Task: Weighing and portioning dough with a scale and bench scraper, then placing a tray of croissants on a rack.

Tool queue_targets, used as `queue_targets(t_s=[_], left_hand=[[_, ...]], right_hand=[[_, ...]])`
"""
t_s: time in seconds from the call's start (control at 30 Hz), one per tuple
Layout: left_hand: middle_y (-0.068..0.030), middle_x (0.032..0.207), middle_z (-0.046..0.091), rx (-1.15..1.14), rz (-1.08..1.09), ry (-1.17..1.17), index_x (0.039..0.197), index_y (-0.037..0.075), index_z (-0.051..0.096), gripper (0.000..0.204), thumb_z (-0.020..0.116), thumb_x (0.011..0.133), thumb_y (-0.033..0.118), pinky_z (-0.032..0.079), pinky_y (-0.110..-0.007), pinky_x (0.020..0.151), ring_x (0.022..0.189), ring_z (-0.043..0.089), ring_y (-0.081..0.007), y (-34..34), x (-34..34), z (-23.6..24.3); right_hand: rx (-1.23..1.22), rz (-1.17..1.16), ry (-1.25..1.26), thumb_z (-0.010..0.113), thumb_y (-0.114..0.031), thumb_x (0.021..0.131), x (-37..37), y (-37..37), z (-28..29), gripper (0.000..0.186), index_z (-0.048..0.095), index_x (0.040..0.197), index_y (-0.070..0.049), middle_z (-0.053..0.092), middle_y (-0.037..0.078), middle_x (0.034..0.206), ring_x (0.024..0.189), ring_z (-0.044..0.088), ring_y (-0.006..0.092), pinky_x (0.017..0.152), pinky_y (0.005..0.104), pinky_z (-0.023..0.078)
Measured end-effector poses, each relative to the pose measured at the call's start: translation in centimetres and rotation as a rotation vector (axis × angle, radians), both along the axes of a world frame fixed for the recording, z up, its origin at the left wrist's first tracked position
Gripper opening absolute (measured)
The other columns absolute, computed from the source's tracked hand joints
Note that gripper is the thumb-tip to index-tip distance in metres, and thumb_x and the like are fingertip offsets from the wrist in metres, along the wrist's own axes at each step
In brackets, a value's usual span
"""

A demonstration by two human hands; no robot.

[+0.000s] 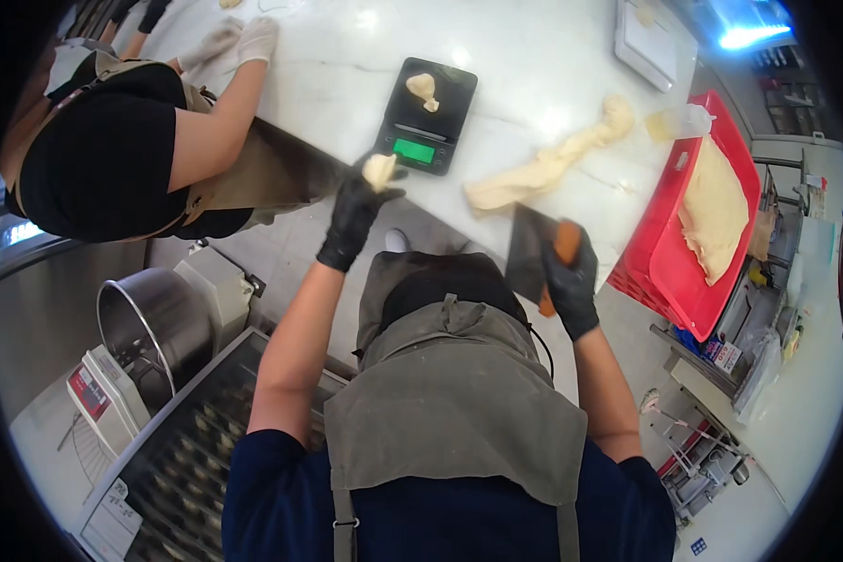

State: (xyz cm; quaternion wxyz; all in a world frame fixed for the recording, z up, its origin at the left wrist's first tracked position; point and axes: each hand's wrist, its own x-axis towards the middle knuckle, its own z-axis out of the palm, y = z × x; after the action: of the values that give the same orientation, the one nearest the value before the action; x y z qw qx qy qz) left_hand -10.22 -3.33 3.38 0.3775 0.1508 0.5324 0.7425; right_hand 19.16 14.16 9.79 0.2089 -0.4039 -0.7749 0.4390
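Observation:
My left hand (355, 211), in a black glove, holds a small piece of pale dough (379, 171) at the near edge of a black kitchen scale (450, 122) with a green display. A small dough lump (421, 86) rests on the scale's plate. My right hand (571, 281), also gloved in black, grips a metal bench scraper (525, 244) by its wooden handle at the table's front edge, just below a long strip of dough (543, 173) on the white marble table (337, 66).
A red crate (651, 244) of dough sits right, near a translucent container (676, 123) and a white device (644, 51). A co-worker (112, 159) in white gloves leans over the table at left. Below left are a steel mixer bowl (145, 332), another scale (103, 398) and a large tray (187, 450).

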Motion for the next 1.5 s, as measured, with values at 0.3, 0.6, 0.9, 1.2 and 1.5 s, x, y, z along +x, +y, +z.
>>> queue_targets(t_s=[0.3, 0.6, 0.9, 1.2, 1.5], left_hand=[[-0.0077, 0.1, 0.072, -0.709, -0.164, 0.907, 0.109, 0.007, 0.073, 0.034, 0.075, 0.083, 0.029, 0.053, -0.034, 0.073, 0.075, 0.066, -0.0189, 11.5, -7.0, 0.4], [-0.0066, 0.101, 0.071, -0.104, 0.099, 1.425, 0.102, 0.011, 0.073, 0.023, 0.067, 0.088, 0.027, 0.052, -0.036, 0.083, 0.089, 0.065, -0.0273, 16.3, -8.1, 1.2], [-0.012, 0.119, 0.065, -0.386, -0.408, 0.758, 0.134, 0.006, 0.057, 0.053, 0.071, 0.084, 0.018, 0.052, -0.039, 0.082, 0.098, 0.064, -0.0259, 7.0, 0.6, -1.7], [-0.0118, 0.099, 0.066, -0.5, -0.258, 1.178, 0.119, 0.009, 0.062, 0.052, 0.079, 0.073, 0.024, 0.051, -0.042, 0.067, 0.079, 0.063, -0.0319, 6.6, 8.4, -3.9], [-0.0154, 0.123, 0.064, 0.0, -0.08, 0.362, 0.141, -0.001, 0.05, 0.055, 0.065, 0.089, 0.012, 0.054, -0.032, 0.087, 0.099, 0.066, -0.0237, 3.2, -5.5, -0.9]], right_hand=[[-0.104, -0.158, 0.063, 0.07, -0.003, 0.086, 3.8, -0.4, -0.4, 0.034, 0.059, 0.118, 0.0, 0.062, 0.006, 0.089, 0.073, 0.053, 0.0165, 0.072, 0.0278, 0.047], [0.05, -0.207, 0.062, 0.07, -0.002, 0.085, 0.6, -1.5, 0.4, 0.035, 0.061, 0.118, 0.0, 0.068, 0.009, 0.098, 0.081, 0.062, 0.0172, 0.077, 0.0294, 0.051], [0.377, 0.085, -0.359, 0.067, -0.018, 0.085, -8.8, -1.3, -2.0, 0.028, 0.06, 0.111, -0.009, 0.068, 0.014, 0.074, 0.061, 0.065, 0.0385, 0.058, 0.043, 0.05], [0.139, 0.163, -0.331, 0.063, -0.015, 0.084, -12.0, 3.4, -5.1, 0.026, 0.061, 0.109, -0.007, 0.068, 0.013, 0.081, 0.065, 0.063, 0.0305, 0.063, 0.0391, 0.051], [-0.044, -0.236, 0.049, 0.07, -0.006, 0.087, 1.9, -0.1, -2.4, 0.038, 0.06, 0.122, 0.003, 0.066, 0.008, 0.1, 0.084, 0.059, 0.016, 0.079, 0.0286, 0.05]])
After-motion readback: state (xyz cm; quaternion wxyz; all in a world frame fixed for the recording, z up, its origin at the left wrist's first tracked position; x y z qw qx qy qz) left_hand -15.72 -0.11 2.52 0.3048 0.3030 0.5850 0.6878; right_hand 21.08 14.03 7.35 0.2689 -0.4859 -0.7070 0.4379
